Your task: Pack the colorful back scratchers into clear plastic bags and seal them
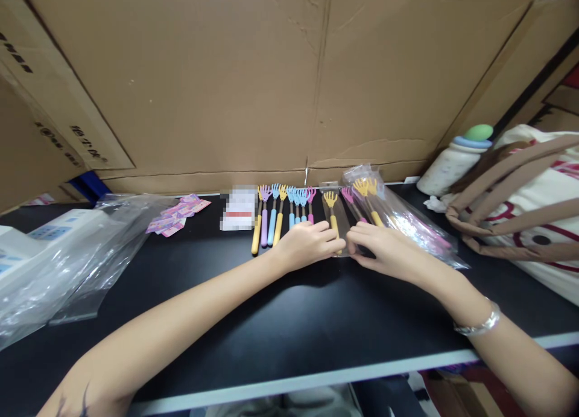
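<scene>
My left hand [307, 243] and my right hand [382, 248] meet at the near end of a clear sleeve [335, 224] with a yellow hand-shaped back scratcher [332, 207] inside it. Both hands pinch the sleeve's lower edge, fingers curled. The sleeve lies flat on the black table [271, 320]. Left of it, a row of several loose scratchers [280, 215] in yellow, purple, blue and pink lies side by side. To the right lies a pile of bagged scratchers [389, 215] in clear plastic.
Cardboard walls [271, 73] close off the back. A large clear plastic bag [67, 260] over a white box lies at the left, pink cards [178, 215] and a white label [238, 209] near it. A bottle [455, 160] and a tote bag [529, 212] stand at the right.
</scene>
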Demonstrator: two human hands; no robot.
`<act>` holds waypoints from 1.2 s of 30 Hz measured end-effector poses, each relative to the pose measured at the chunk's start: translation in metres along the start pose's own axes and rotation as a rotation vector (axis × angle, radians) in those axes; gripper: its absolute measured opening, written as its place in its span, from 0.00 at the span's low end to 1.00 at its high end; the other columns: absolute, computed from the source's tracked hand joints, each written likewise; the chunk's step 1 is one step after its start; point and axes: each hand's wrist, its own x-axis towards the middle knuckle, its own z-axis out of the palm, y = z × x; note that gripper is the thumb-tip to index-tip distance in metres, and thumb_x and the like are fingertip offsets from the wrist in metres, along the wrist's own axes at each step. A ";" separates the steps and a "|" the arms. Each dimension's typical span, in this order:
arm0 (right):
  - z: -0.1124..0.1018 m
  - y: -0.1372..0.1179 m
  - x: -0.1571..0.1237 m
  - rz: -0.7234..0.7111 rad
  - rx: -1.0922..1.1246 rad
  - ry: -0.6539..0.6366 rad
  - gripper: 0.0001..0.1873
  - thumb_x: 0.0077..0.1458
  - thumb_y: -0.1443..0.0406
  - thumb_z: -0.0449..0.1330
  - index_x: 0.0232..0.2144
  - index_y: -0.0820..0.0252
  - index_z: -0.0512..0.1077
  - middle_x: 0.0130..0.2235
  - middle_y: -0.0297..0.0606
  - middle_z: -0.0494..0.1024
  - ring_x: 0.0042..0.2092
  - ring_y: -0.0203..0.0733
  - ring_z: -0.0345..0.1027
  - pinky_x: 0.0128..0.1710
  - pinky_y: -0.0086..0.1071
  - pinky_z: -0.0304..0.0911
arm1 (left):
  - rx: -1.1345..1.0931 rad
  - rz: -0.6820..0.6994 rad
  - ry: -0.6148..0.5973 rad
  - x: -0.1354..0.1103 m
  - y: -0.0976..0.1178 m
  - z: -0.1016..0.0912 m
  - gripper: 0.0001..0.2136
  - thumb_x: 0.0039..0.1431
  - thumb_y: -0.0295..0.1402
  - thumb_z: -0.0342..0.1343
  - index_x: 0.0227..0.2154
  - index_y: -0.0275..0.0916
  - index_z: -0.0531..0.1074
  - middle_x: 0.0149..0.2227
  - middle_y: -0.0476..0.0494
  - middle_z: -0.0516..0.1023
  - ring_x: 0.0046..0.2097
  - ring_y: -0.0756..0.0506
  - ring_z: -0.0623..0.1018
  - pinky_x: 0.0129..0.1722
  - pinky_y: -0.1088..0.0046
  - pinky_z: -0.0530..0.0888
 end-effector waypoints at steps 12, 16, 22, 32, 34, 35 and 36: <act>-0.004 0.005 -0.004 0.098 0.104 -0.064 0.05 0.55 0.60 0.58 0.31 0.55 0.67 0.31 0.34 0.71 0.36 0.42 0.66 0.32 0.30 0.56 | -0.110 0.020 -0.148 0.006 0.008 -0.004 0.08 0.65 0.28 0.45 0.33 0.39 0.68 0.29 0.49 0.73 0.34 0.49 0.70 0.23 0.75 0.58; -0.005 0.006 -0.006 0.119 0.086 -0.063 0.06 0.57 0.59 0.56 0.33 0.54 0.69 0.33 0.34 0.69 0.31 0.39 0.65 0.30 0.29 0.56 | -0.113 0.026 -0.140 0.006 0.007 -0.003 0.08 0.66 0.28 0.44 0.35 0.40 0.69 0.29 0.49 0.74 0.36 0.50 0.71 0.24 0.76 0.59; -0.005 0.008 -0.005 0.121 0.087 -0.113 0.09 0.58 0.59 0.54 0.30 0.56 0.69 0.32 0.36 0.69 0.31 0.39 0.66 0.31 0.30 0.57 | -0.116 0.031 -0.127 0.006 0.008 -0.001 0.09 0.66 0.29 0.44 0.34 0.40 0.68 0.29 0.49 0.74 0.36 0.49 0.71 0.24 0.75 0.60; -0.004 0.015 -0.006 0.106 0.045 -0.059 0.10 0.57 0.58 0.54 0.30 0.57 0.69 0.30 0.36 0.67 0.29 0.38 0.65 0.31 0.30 0.58 | -0.174 0.064 -0.183 0.007 0.011 -0.002 0.09 0.66 0.30 0.43 0.39 0.39 0.69 0.34 0.46 0.77 0.41 0.47 0.72 0.28 0.76 0.66; -0.005 0.015 -0.006 0.117 0.047 -0.057 0.10 0.57 0.58 0.54 0.30 0.57 0.70 0.30 0.36 0.67 0.28 0.38 0.65 0.29 0.30 0.57 | -0.176 0.064 -0.192 0.007 0.011 -0.001 0.09 0.66 0.30 0.43 0.40 0.38 0.69 0.36 0.45 0.77 0.42 0.47 0.72 0.28 0.75 0.67; -0.006 0.015 -0.006 0.123 0.049 -0.060 0.11 0.57 0.58 0.53 0.31 0.57 0.70 0.30 0.36 0.67 0.28 0.38 0.65 0.29 0.30 0.56 | -0.178 0.064 -0.194 0.007 0.012 -0.001 0.09 0.66 0.30 0.43 0.40 0.38 0.69 0.37 0.44 0.77 0.43 0.47 0.72 0.28 0.75 0.67; -0.007 0.014 -0.006 0.129 0.050 -0.063 0.11 0.58 0.58 0.53 0.31 0.57 0.71 0.30 0.37 0.67 0.28 0.39 0.65 0.29 0.30 0.56 | -0.181 0.061 -0.197 0.007 0.012 -0.002 0.09 0.66 0.30 0.43 0.40 0.38 0.69 0.38 0.44 0.77 0.44 0.47 0.72 0.29 0.75 0.68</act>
